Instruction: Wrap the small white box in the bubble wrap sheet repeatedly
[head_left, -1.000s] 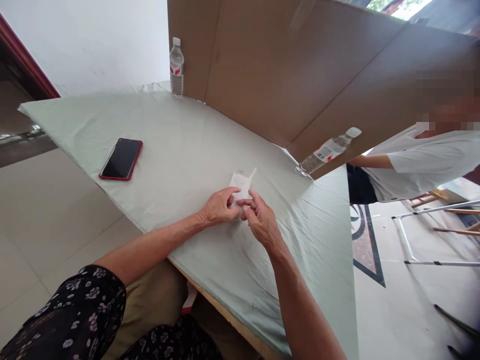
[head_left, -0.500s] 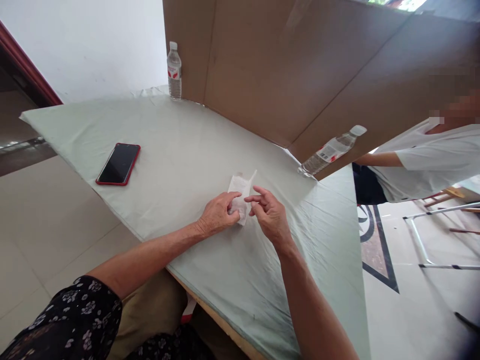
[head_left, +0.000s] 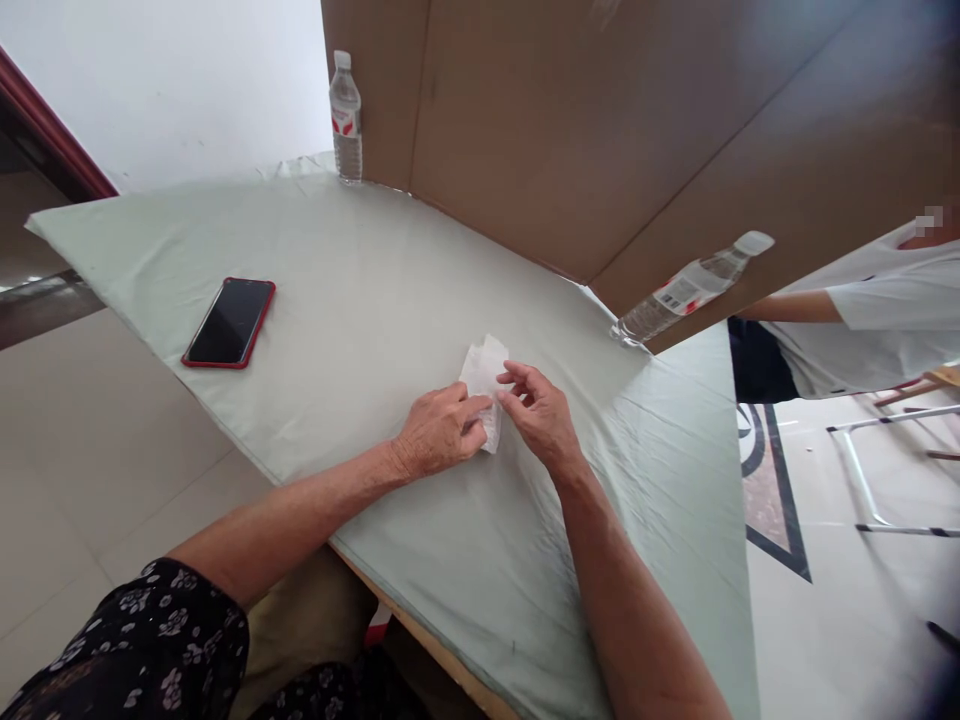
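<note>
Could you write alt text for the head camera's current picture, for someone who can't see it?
Two bare hands, left and right, work at a small white tissue on a cloth-covered table. A red-cased phone lies to the left; two bottles stand by a cardboard panel.

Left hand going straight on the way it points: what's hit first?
Probably the right hand, just past the white tissue at the left hand's fingertips; relative height is unclear.

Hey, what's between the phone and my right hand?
In the head view, between the phone and your right hand lie bare cloth, then your left hand and the white paper it touches.
</note>
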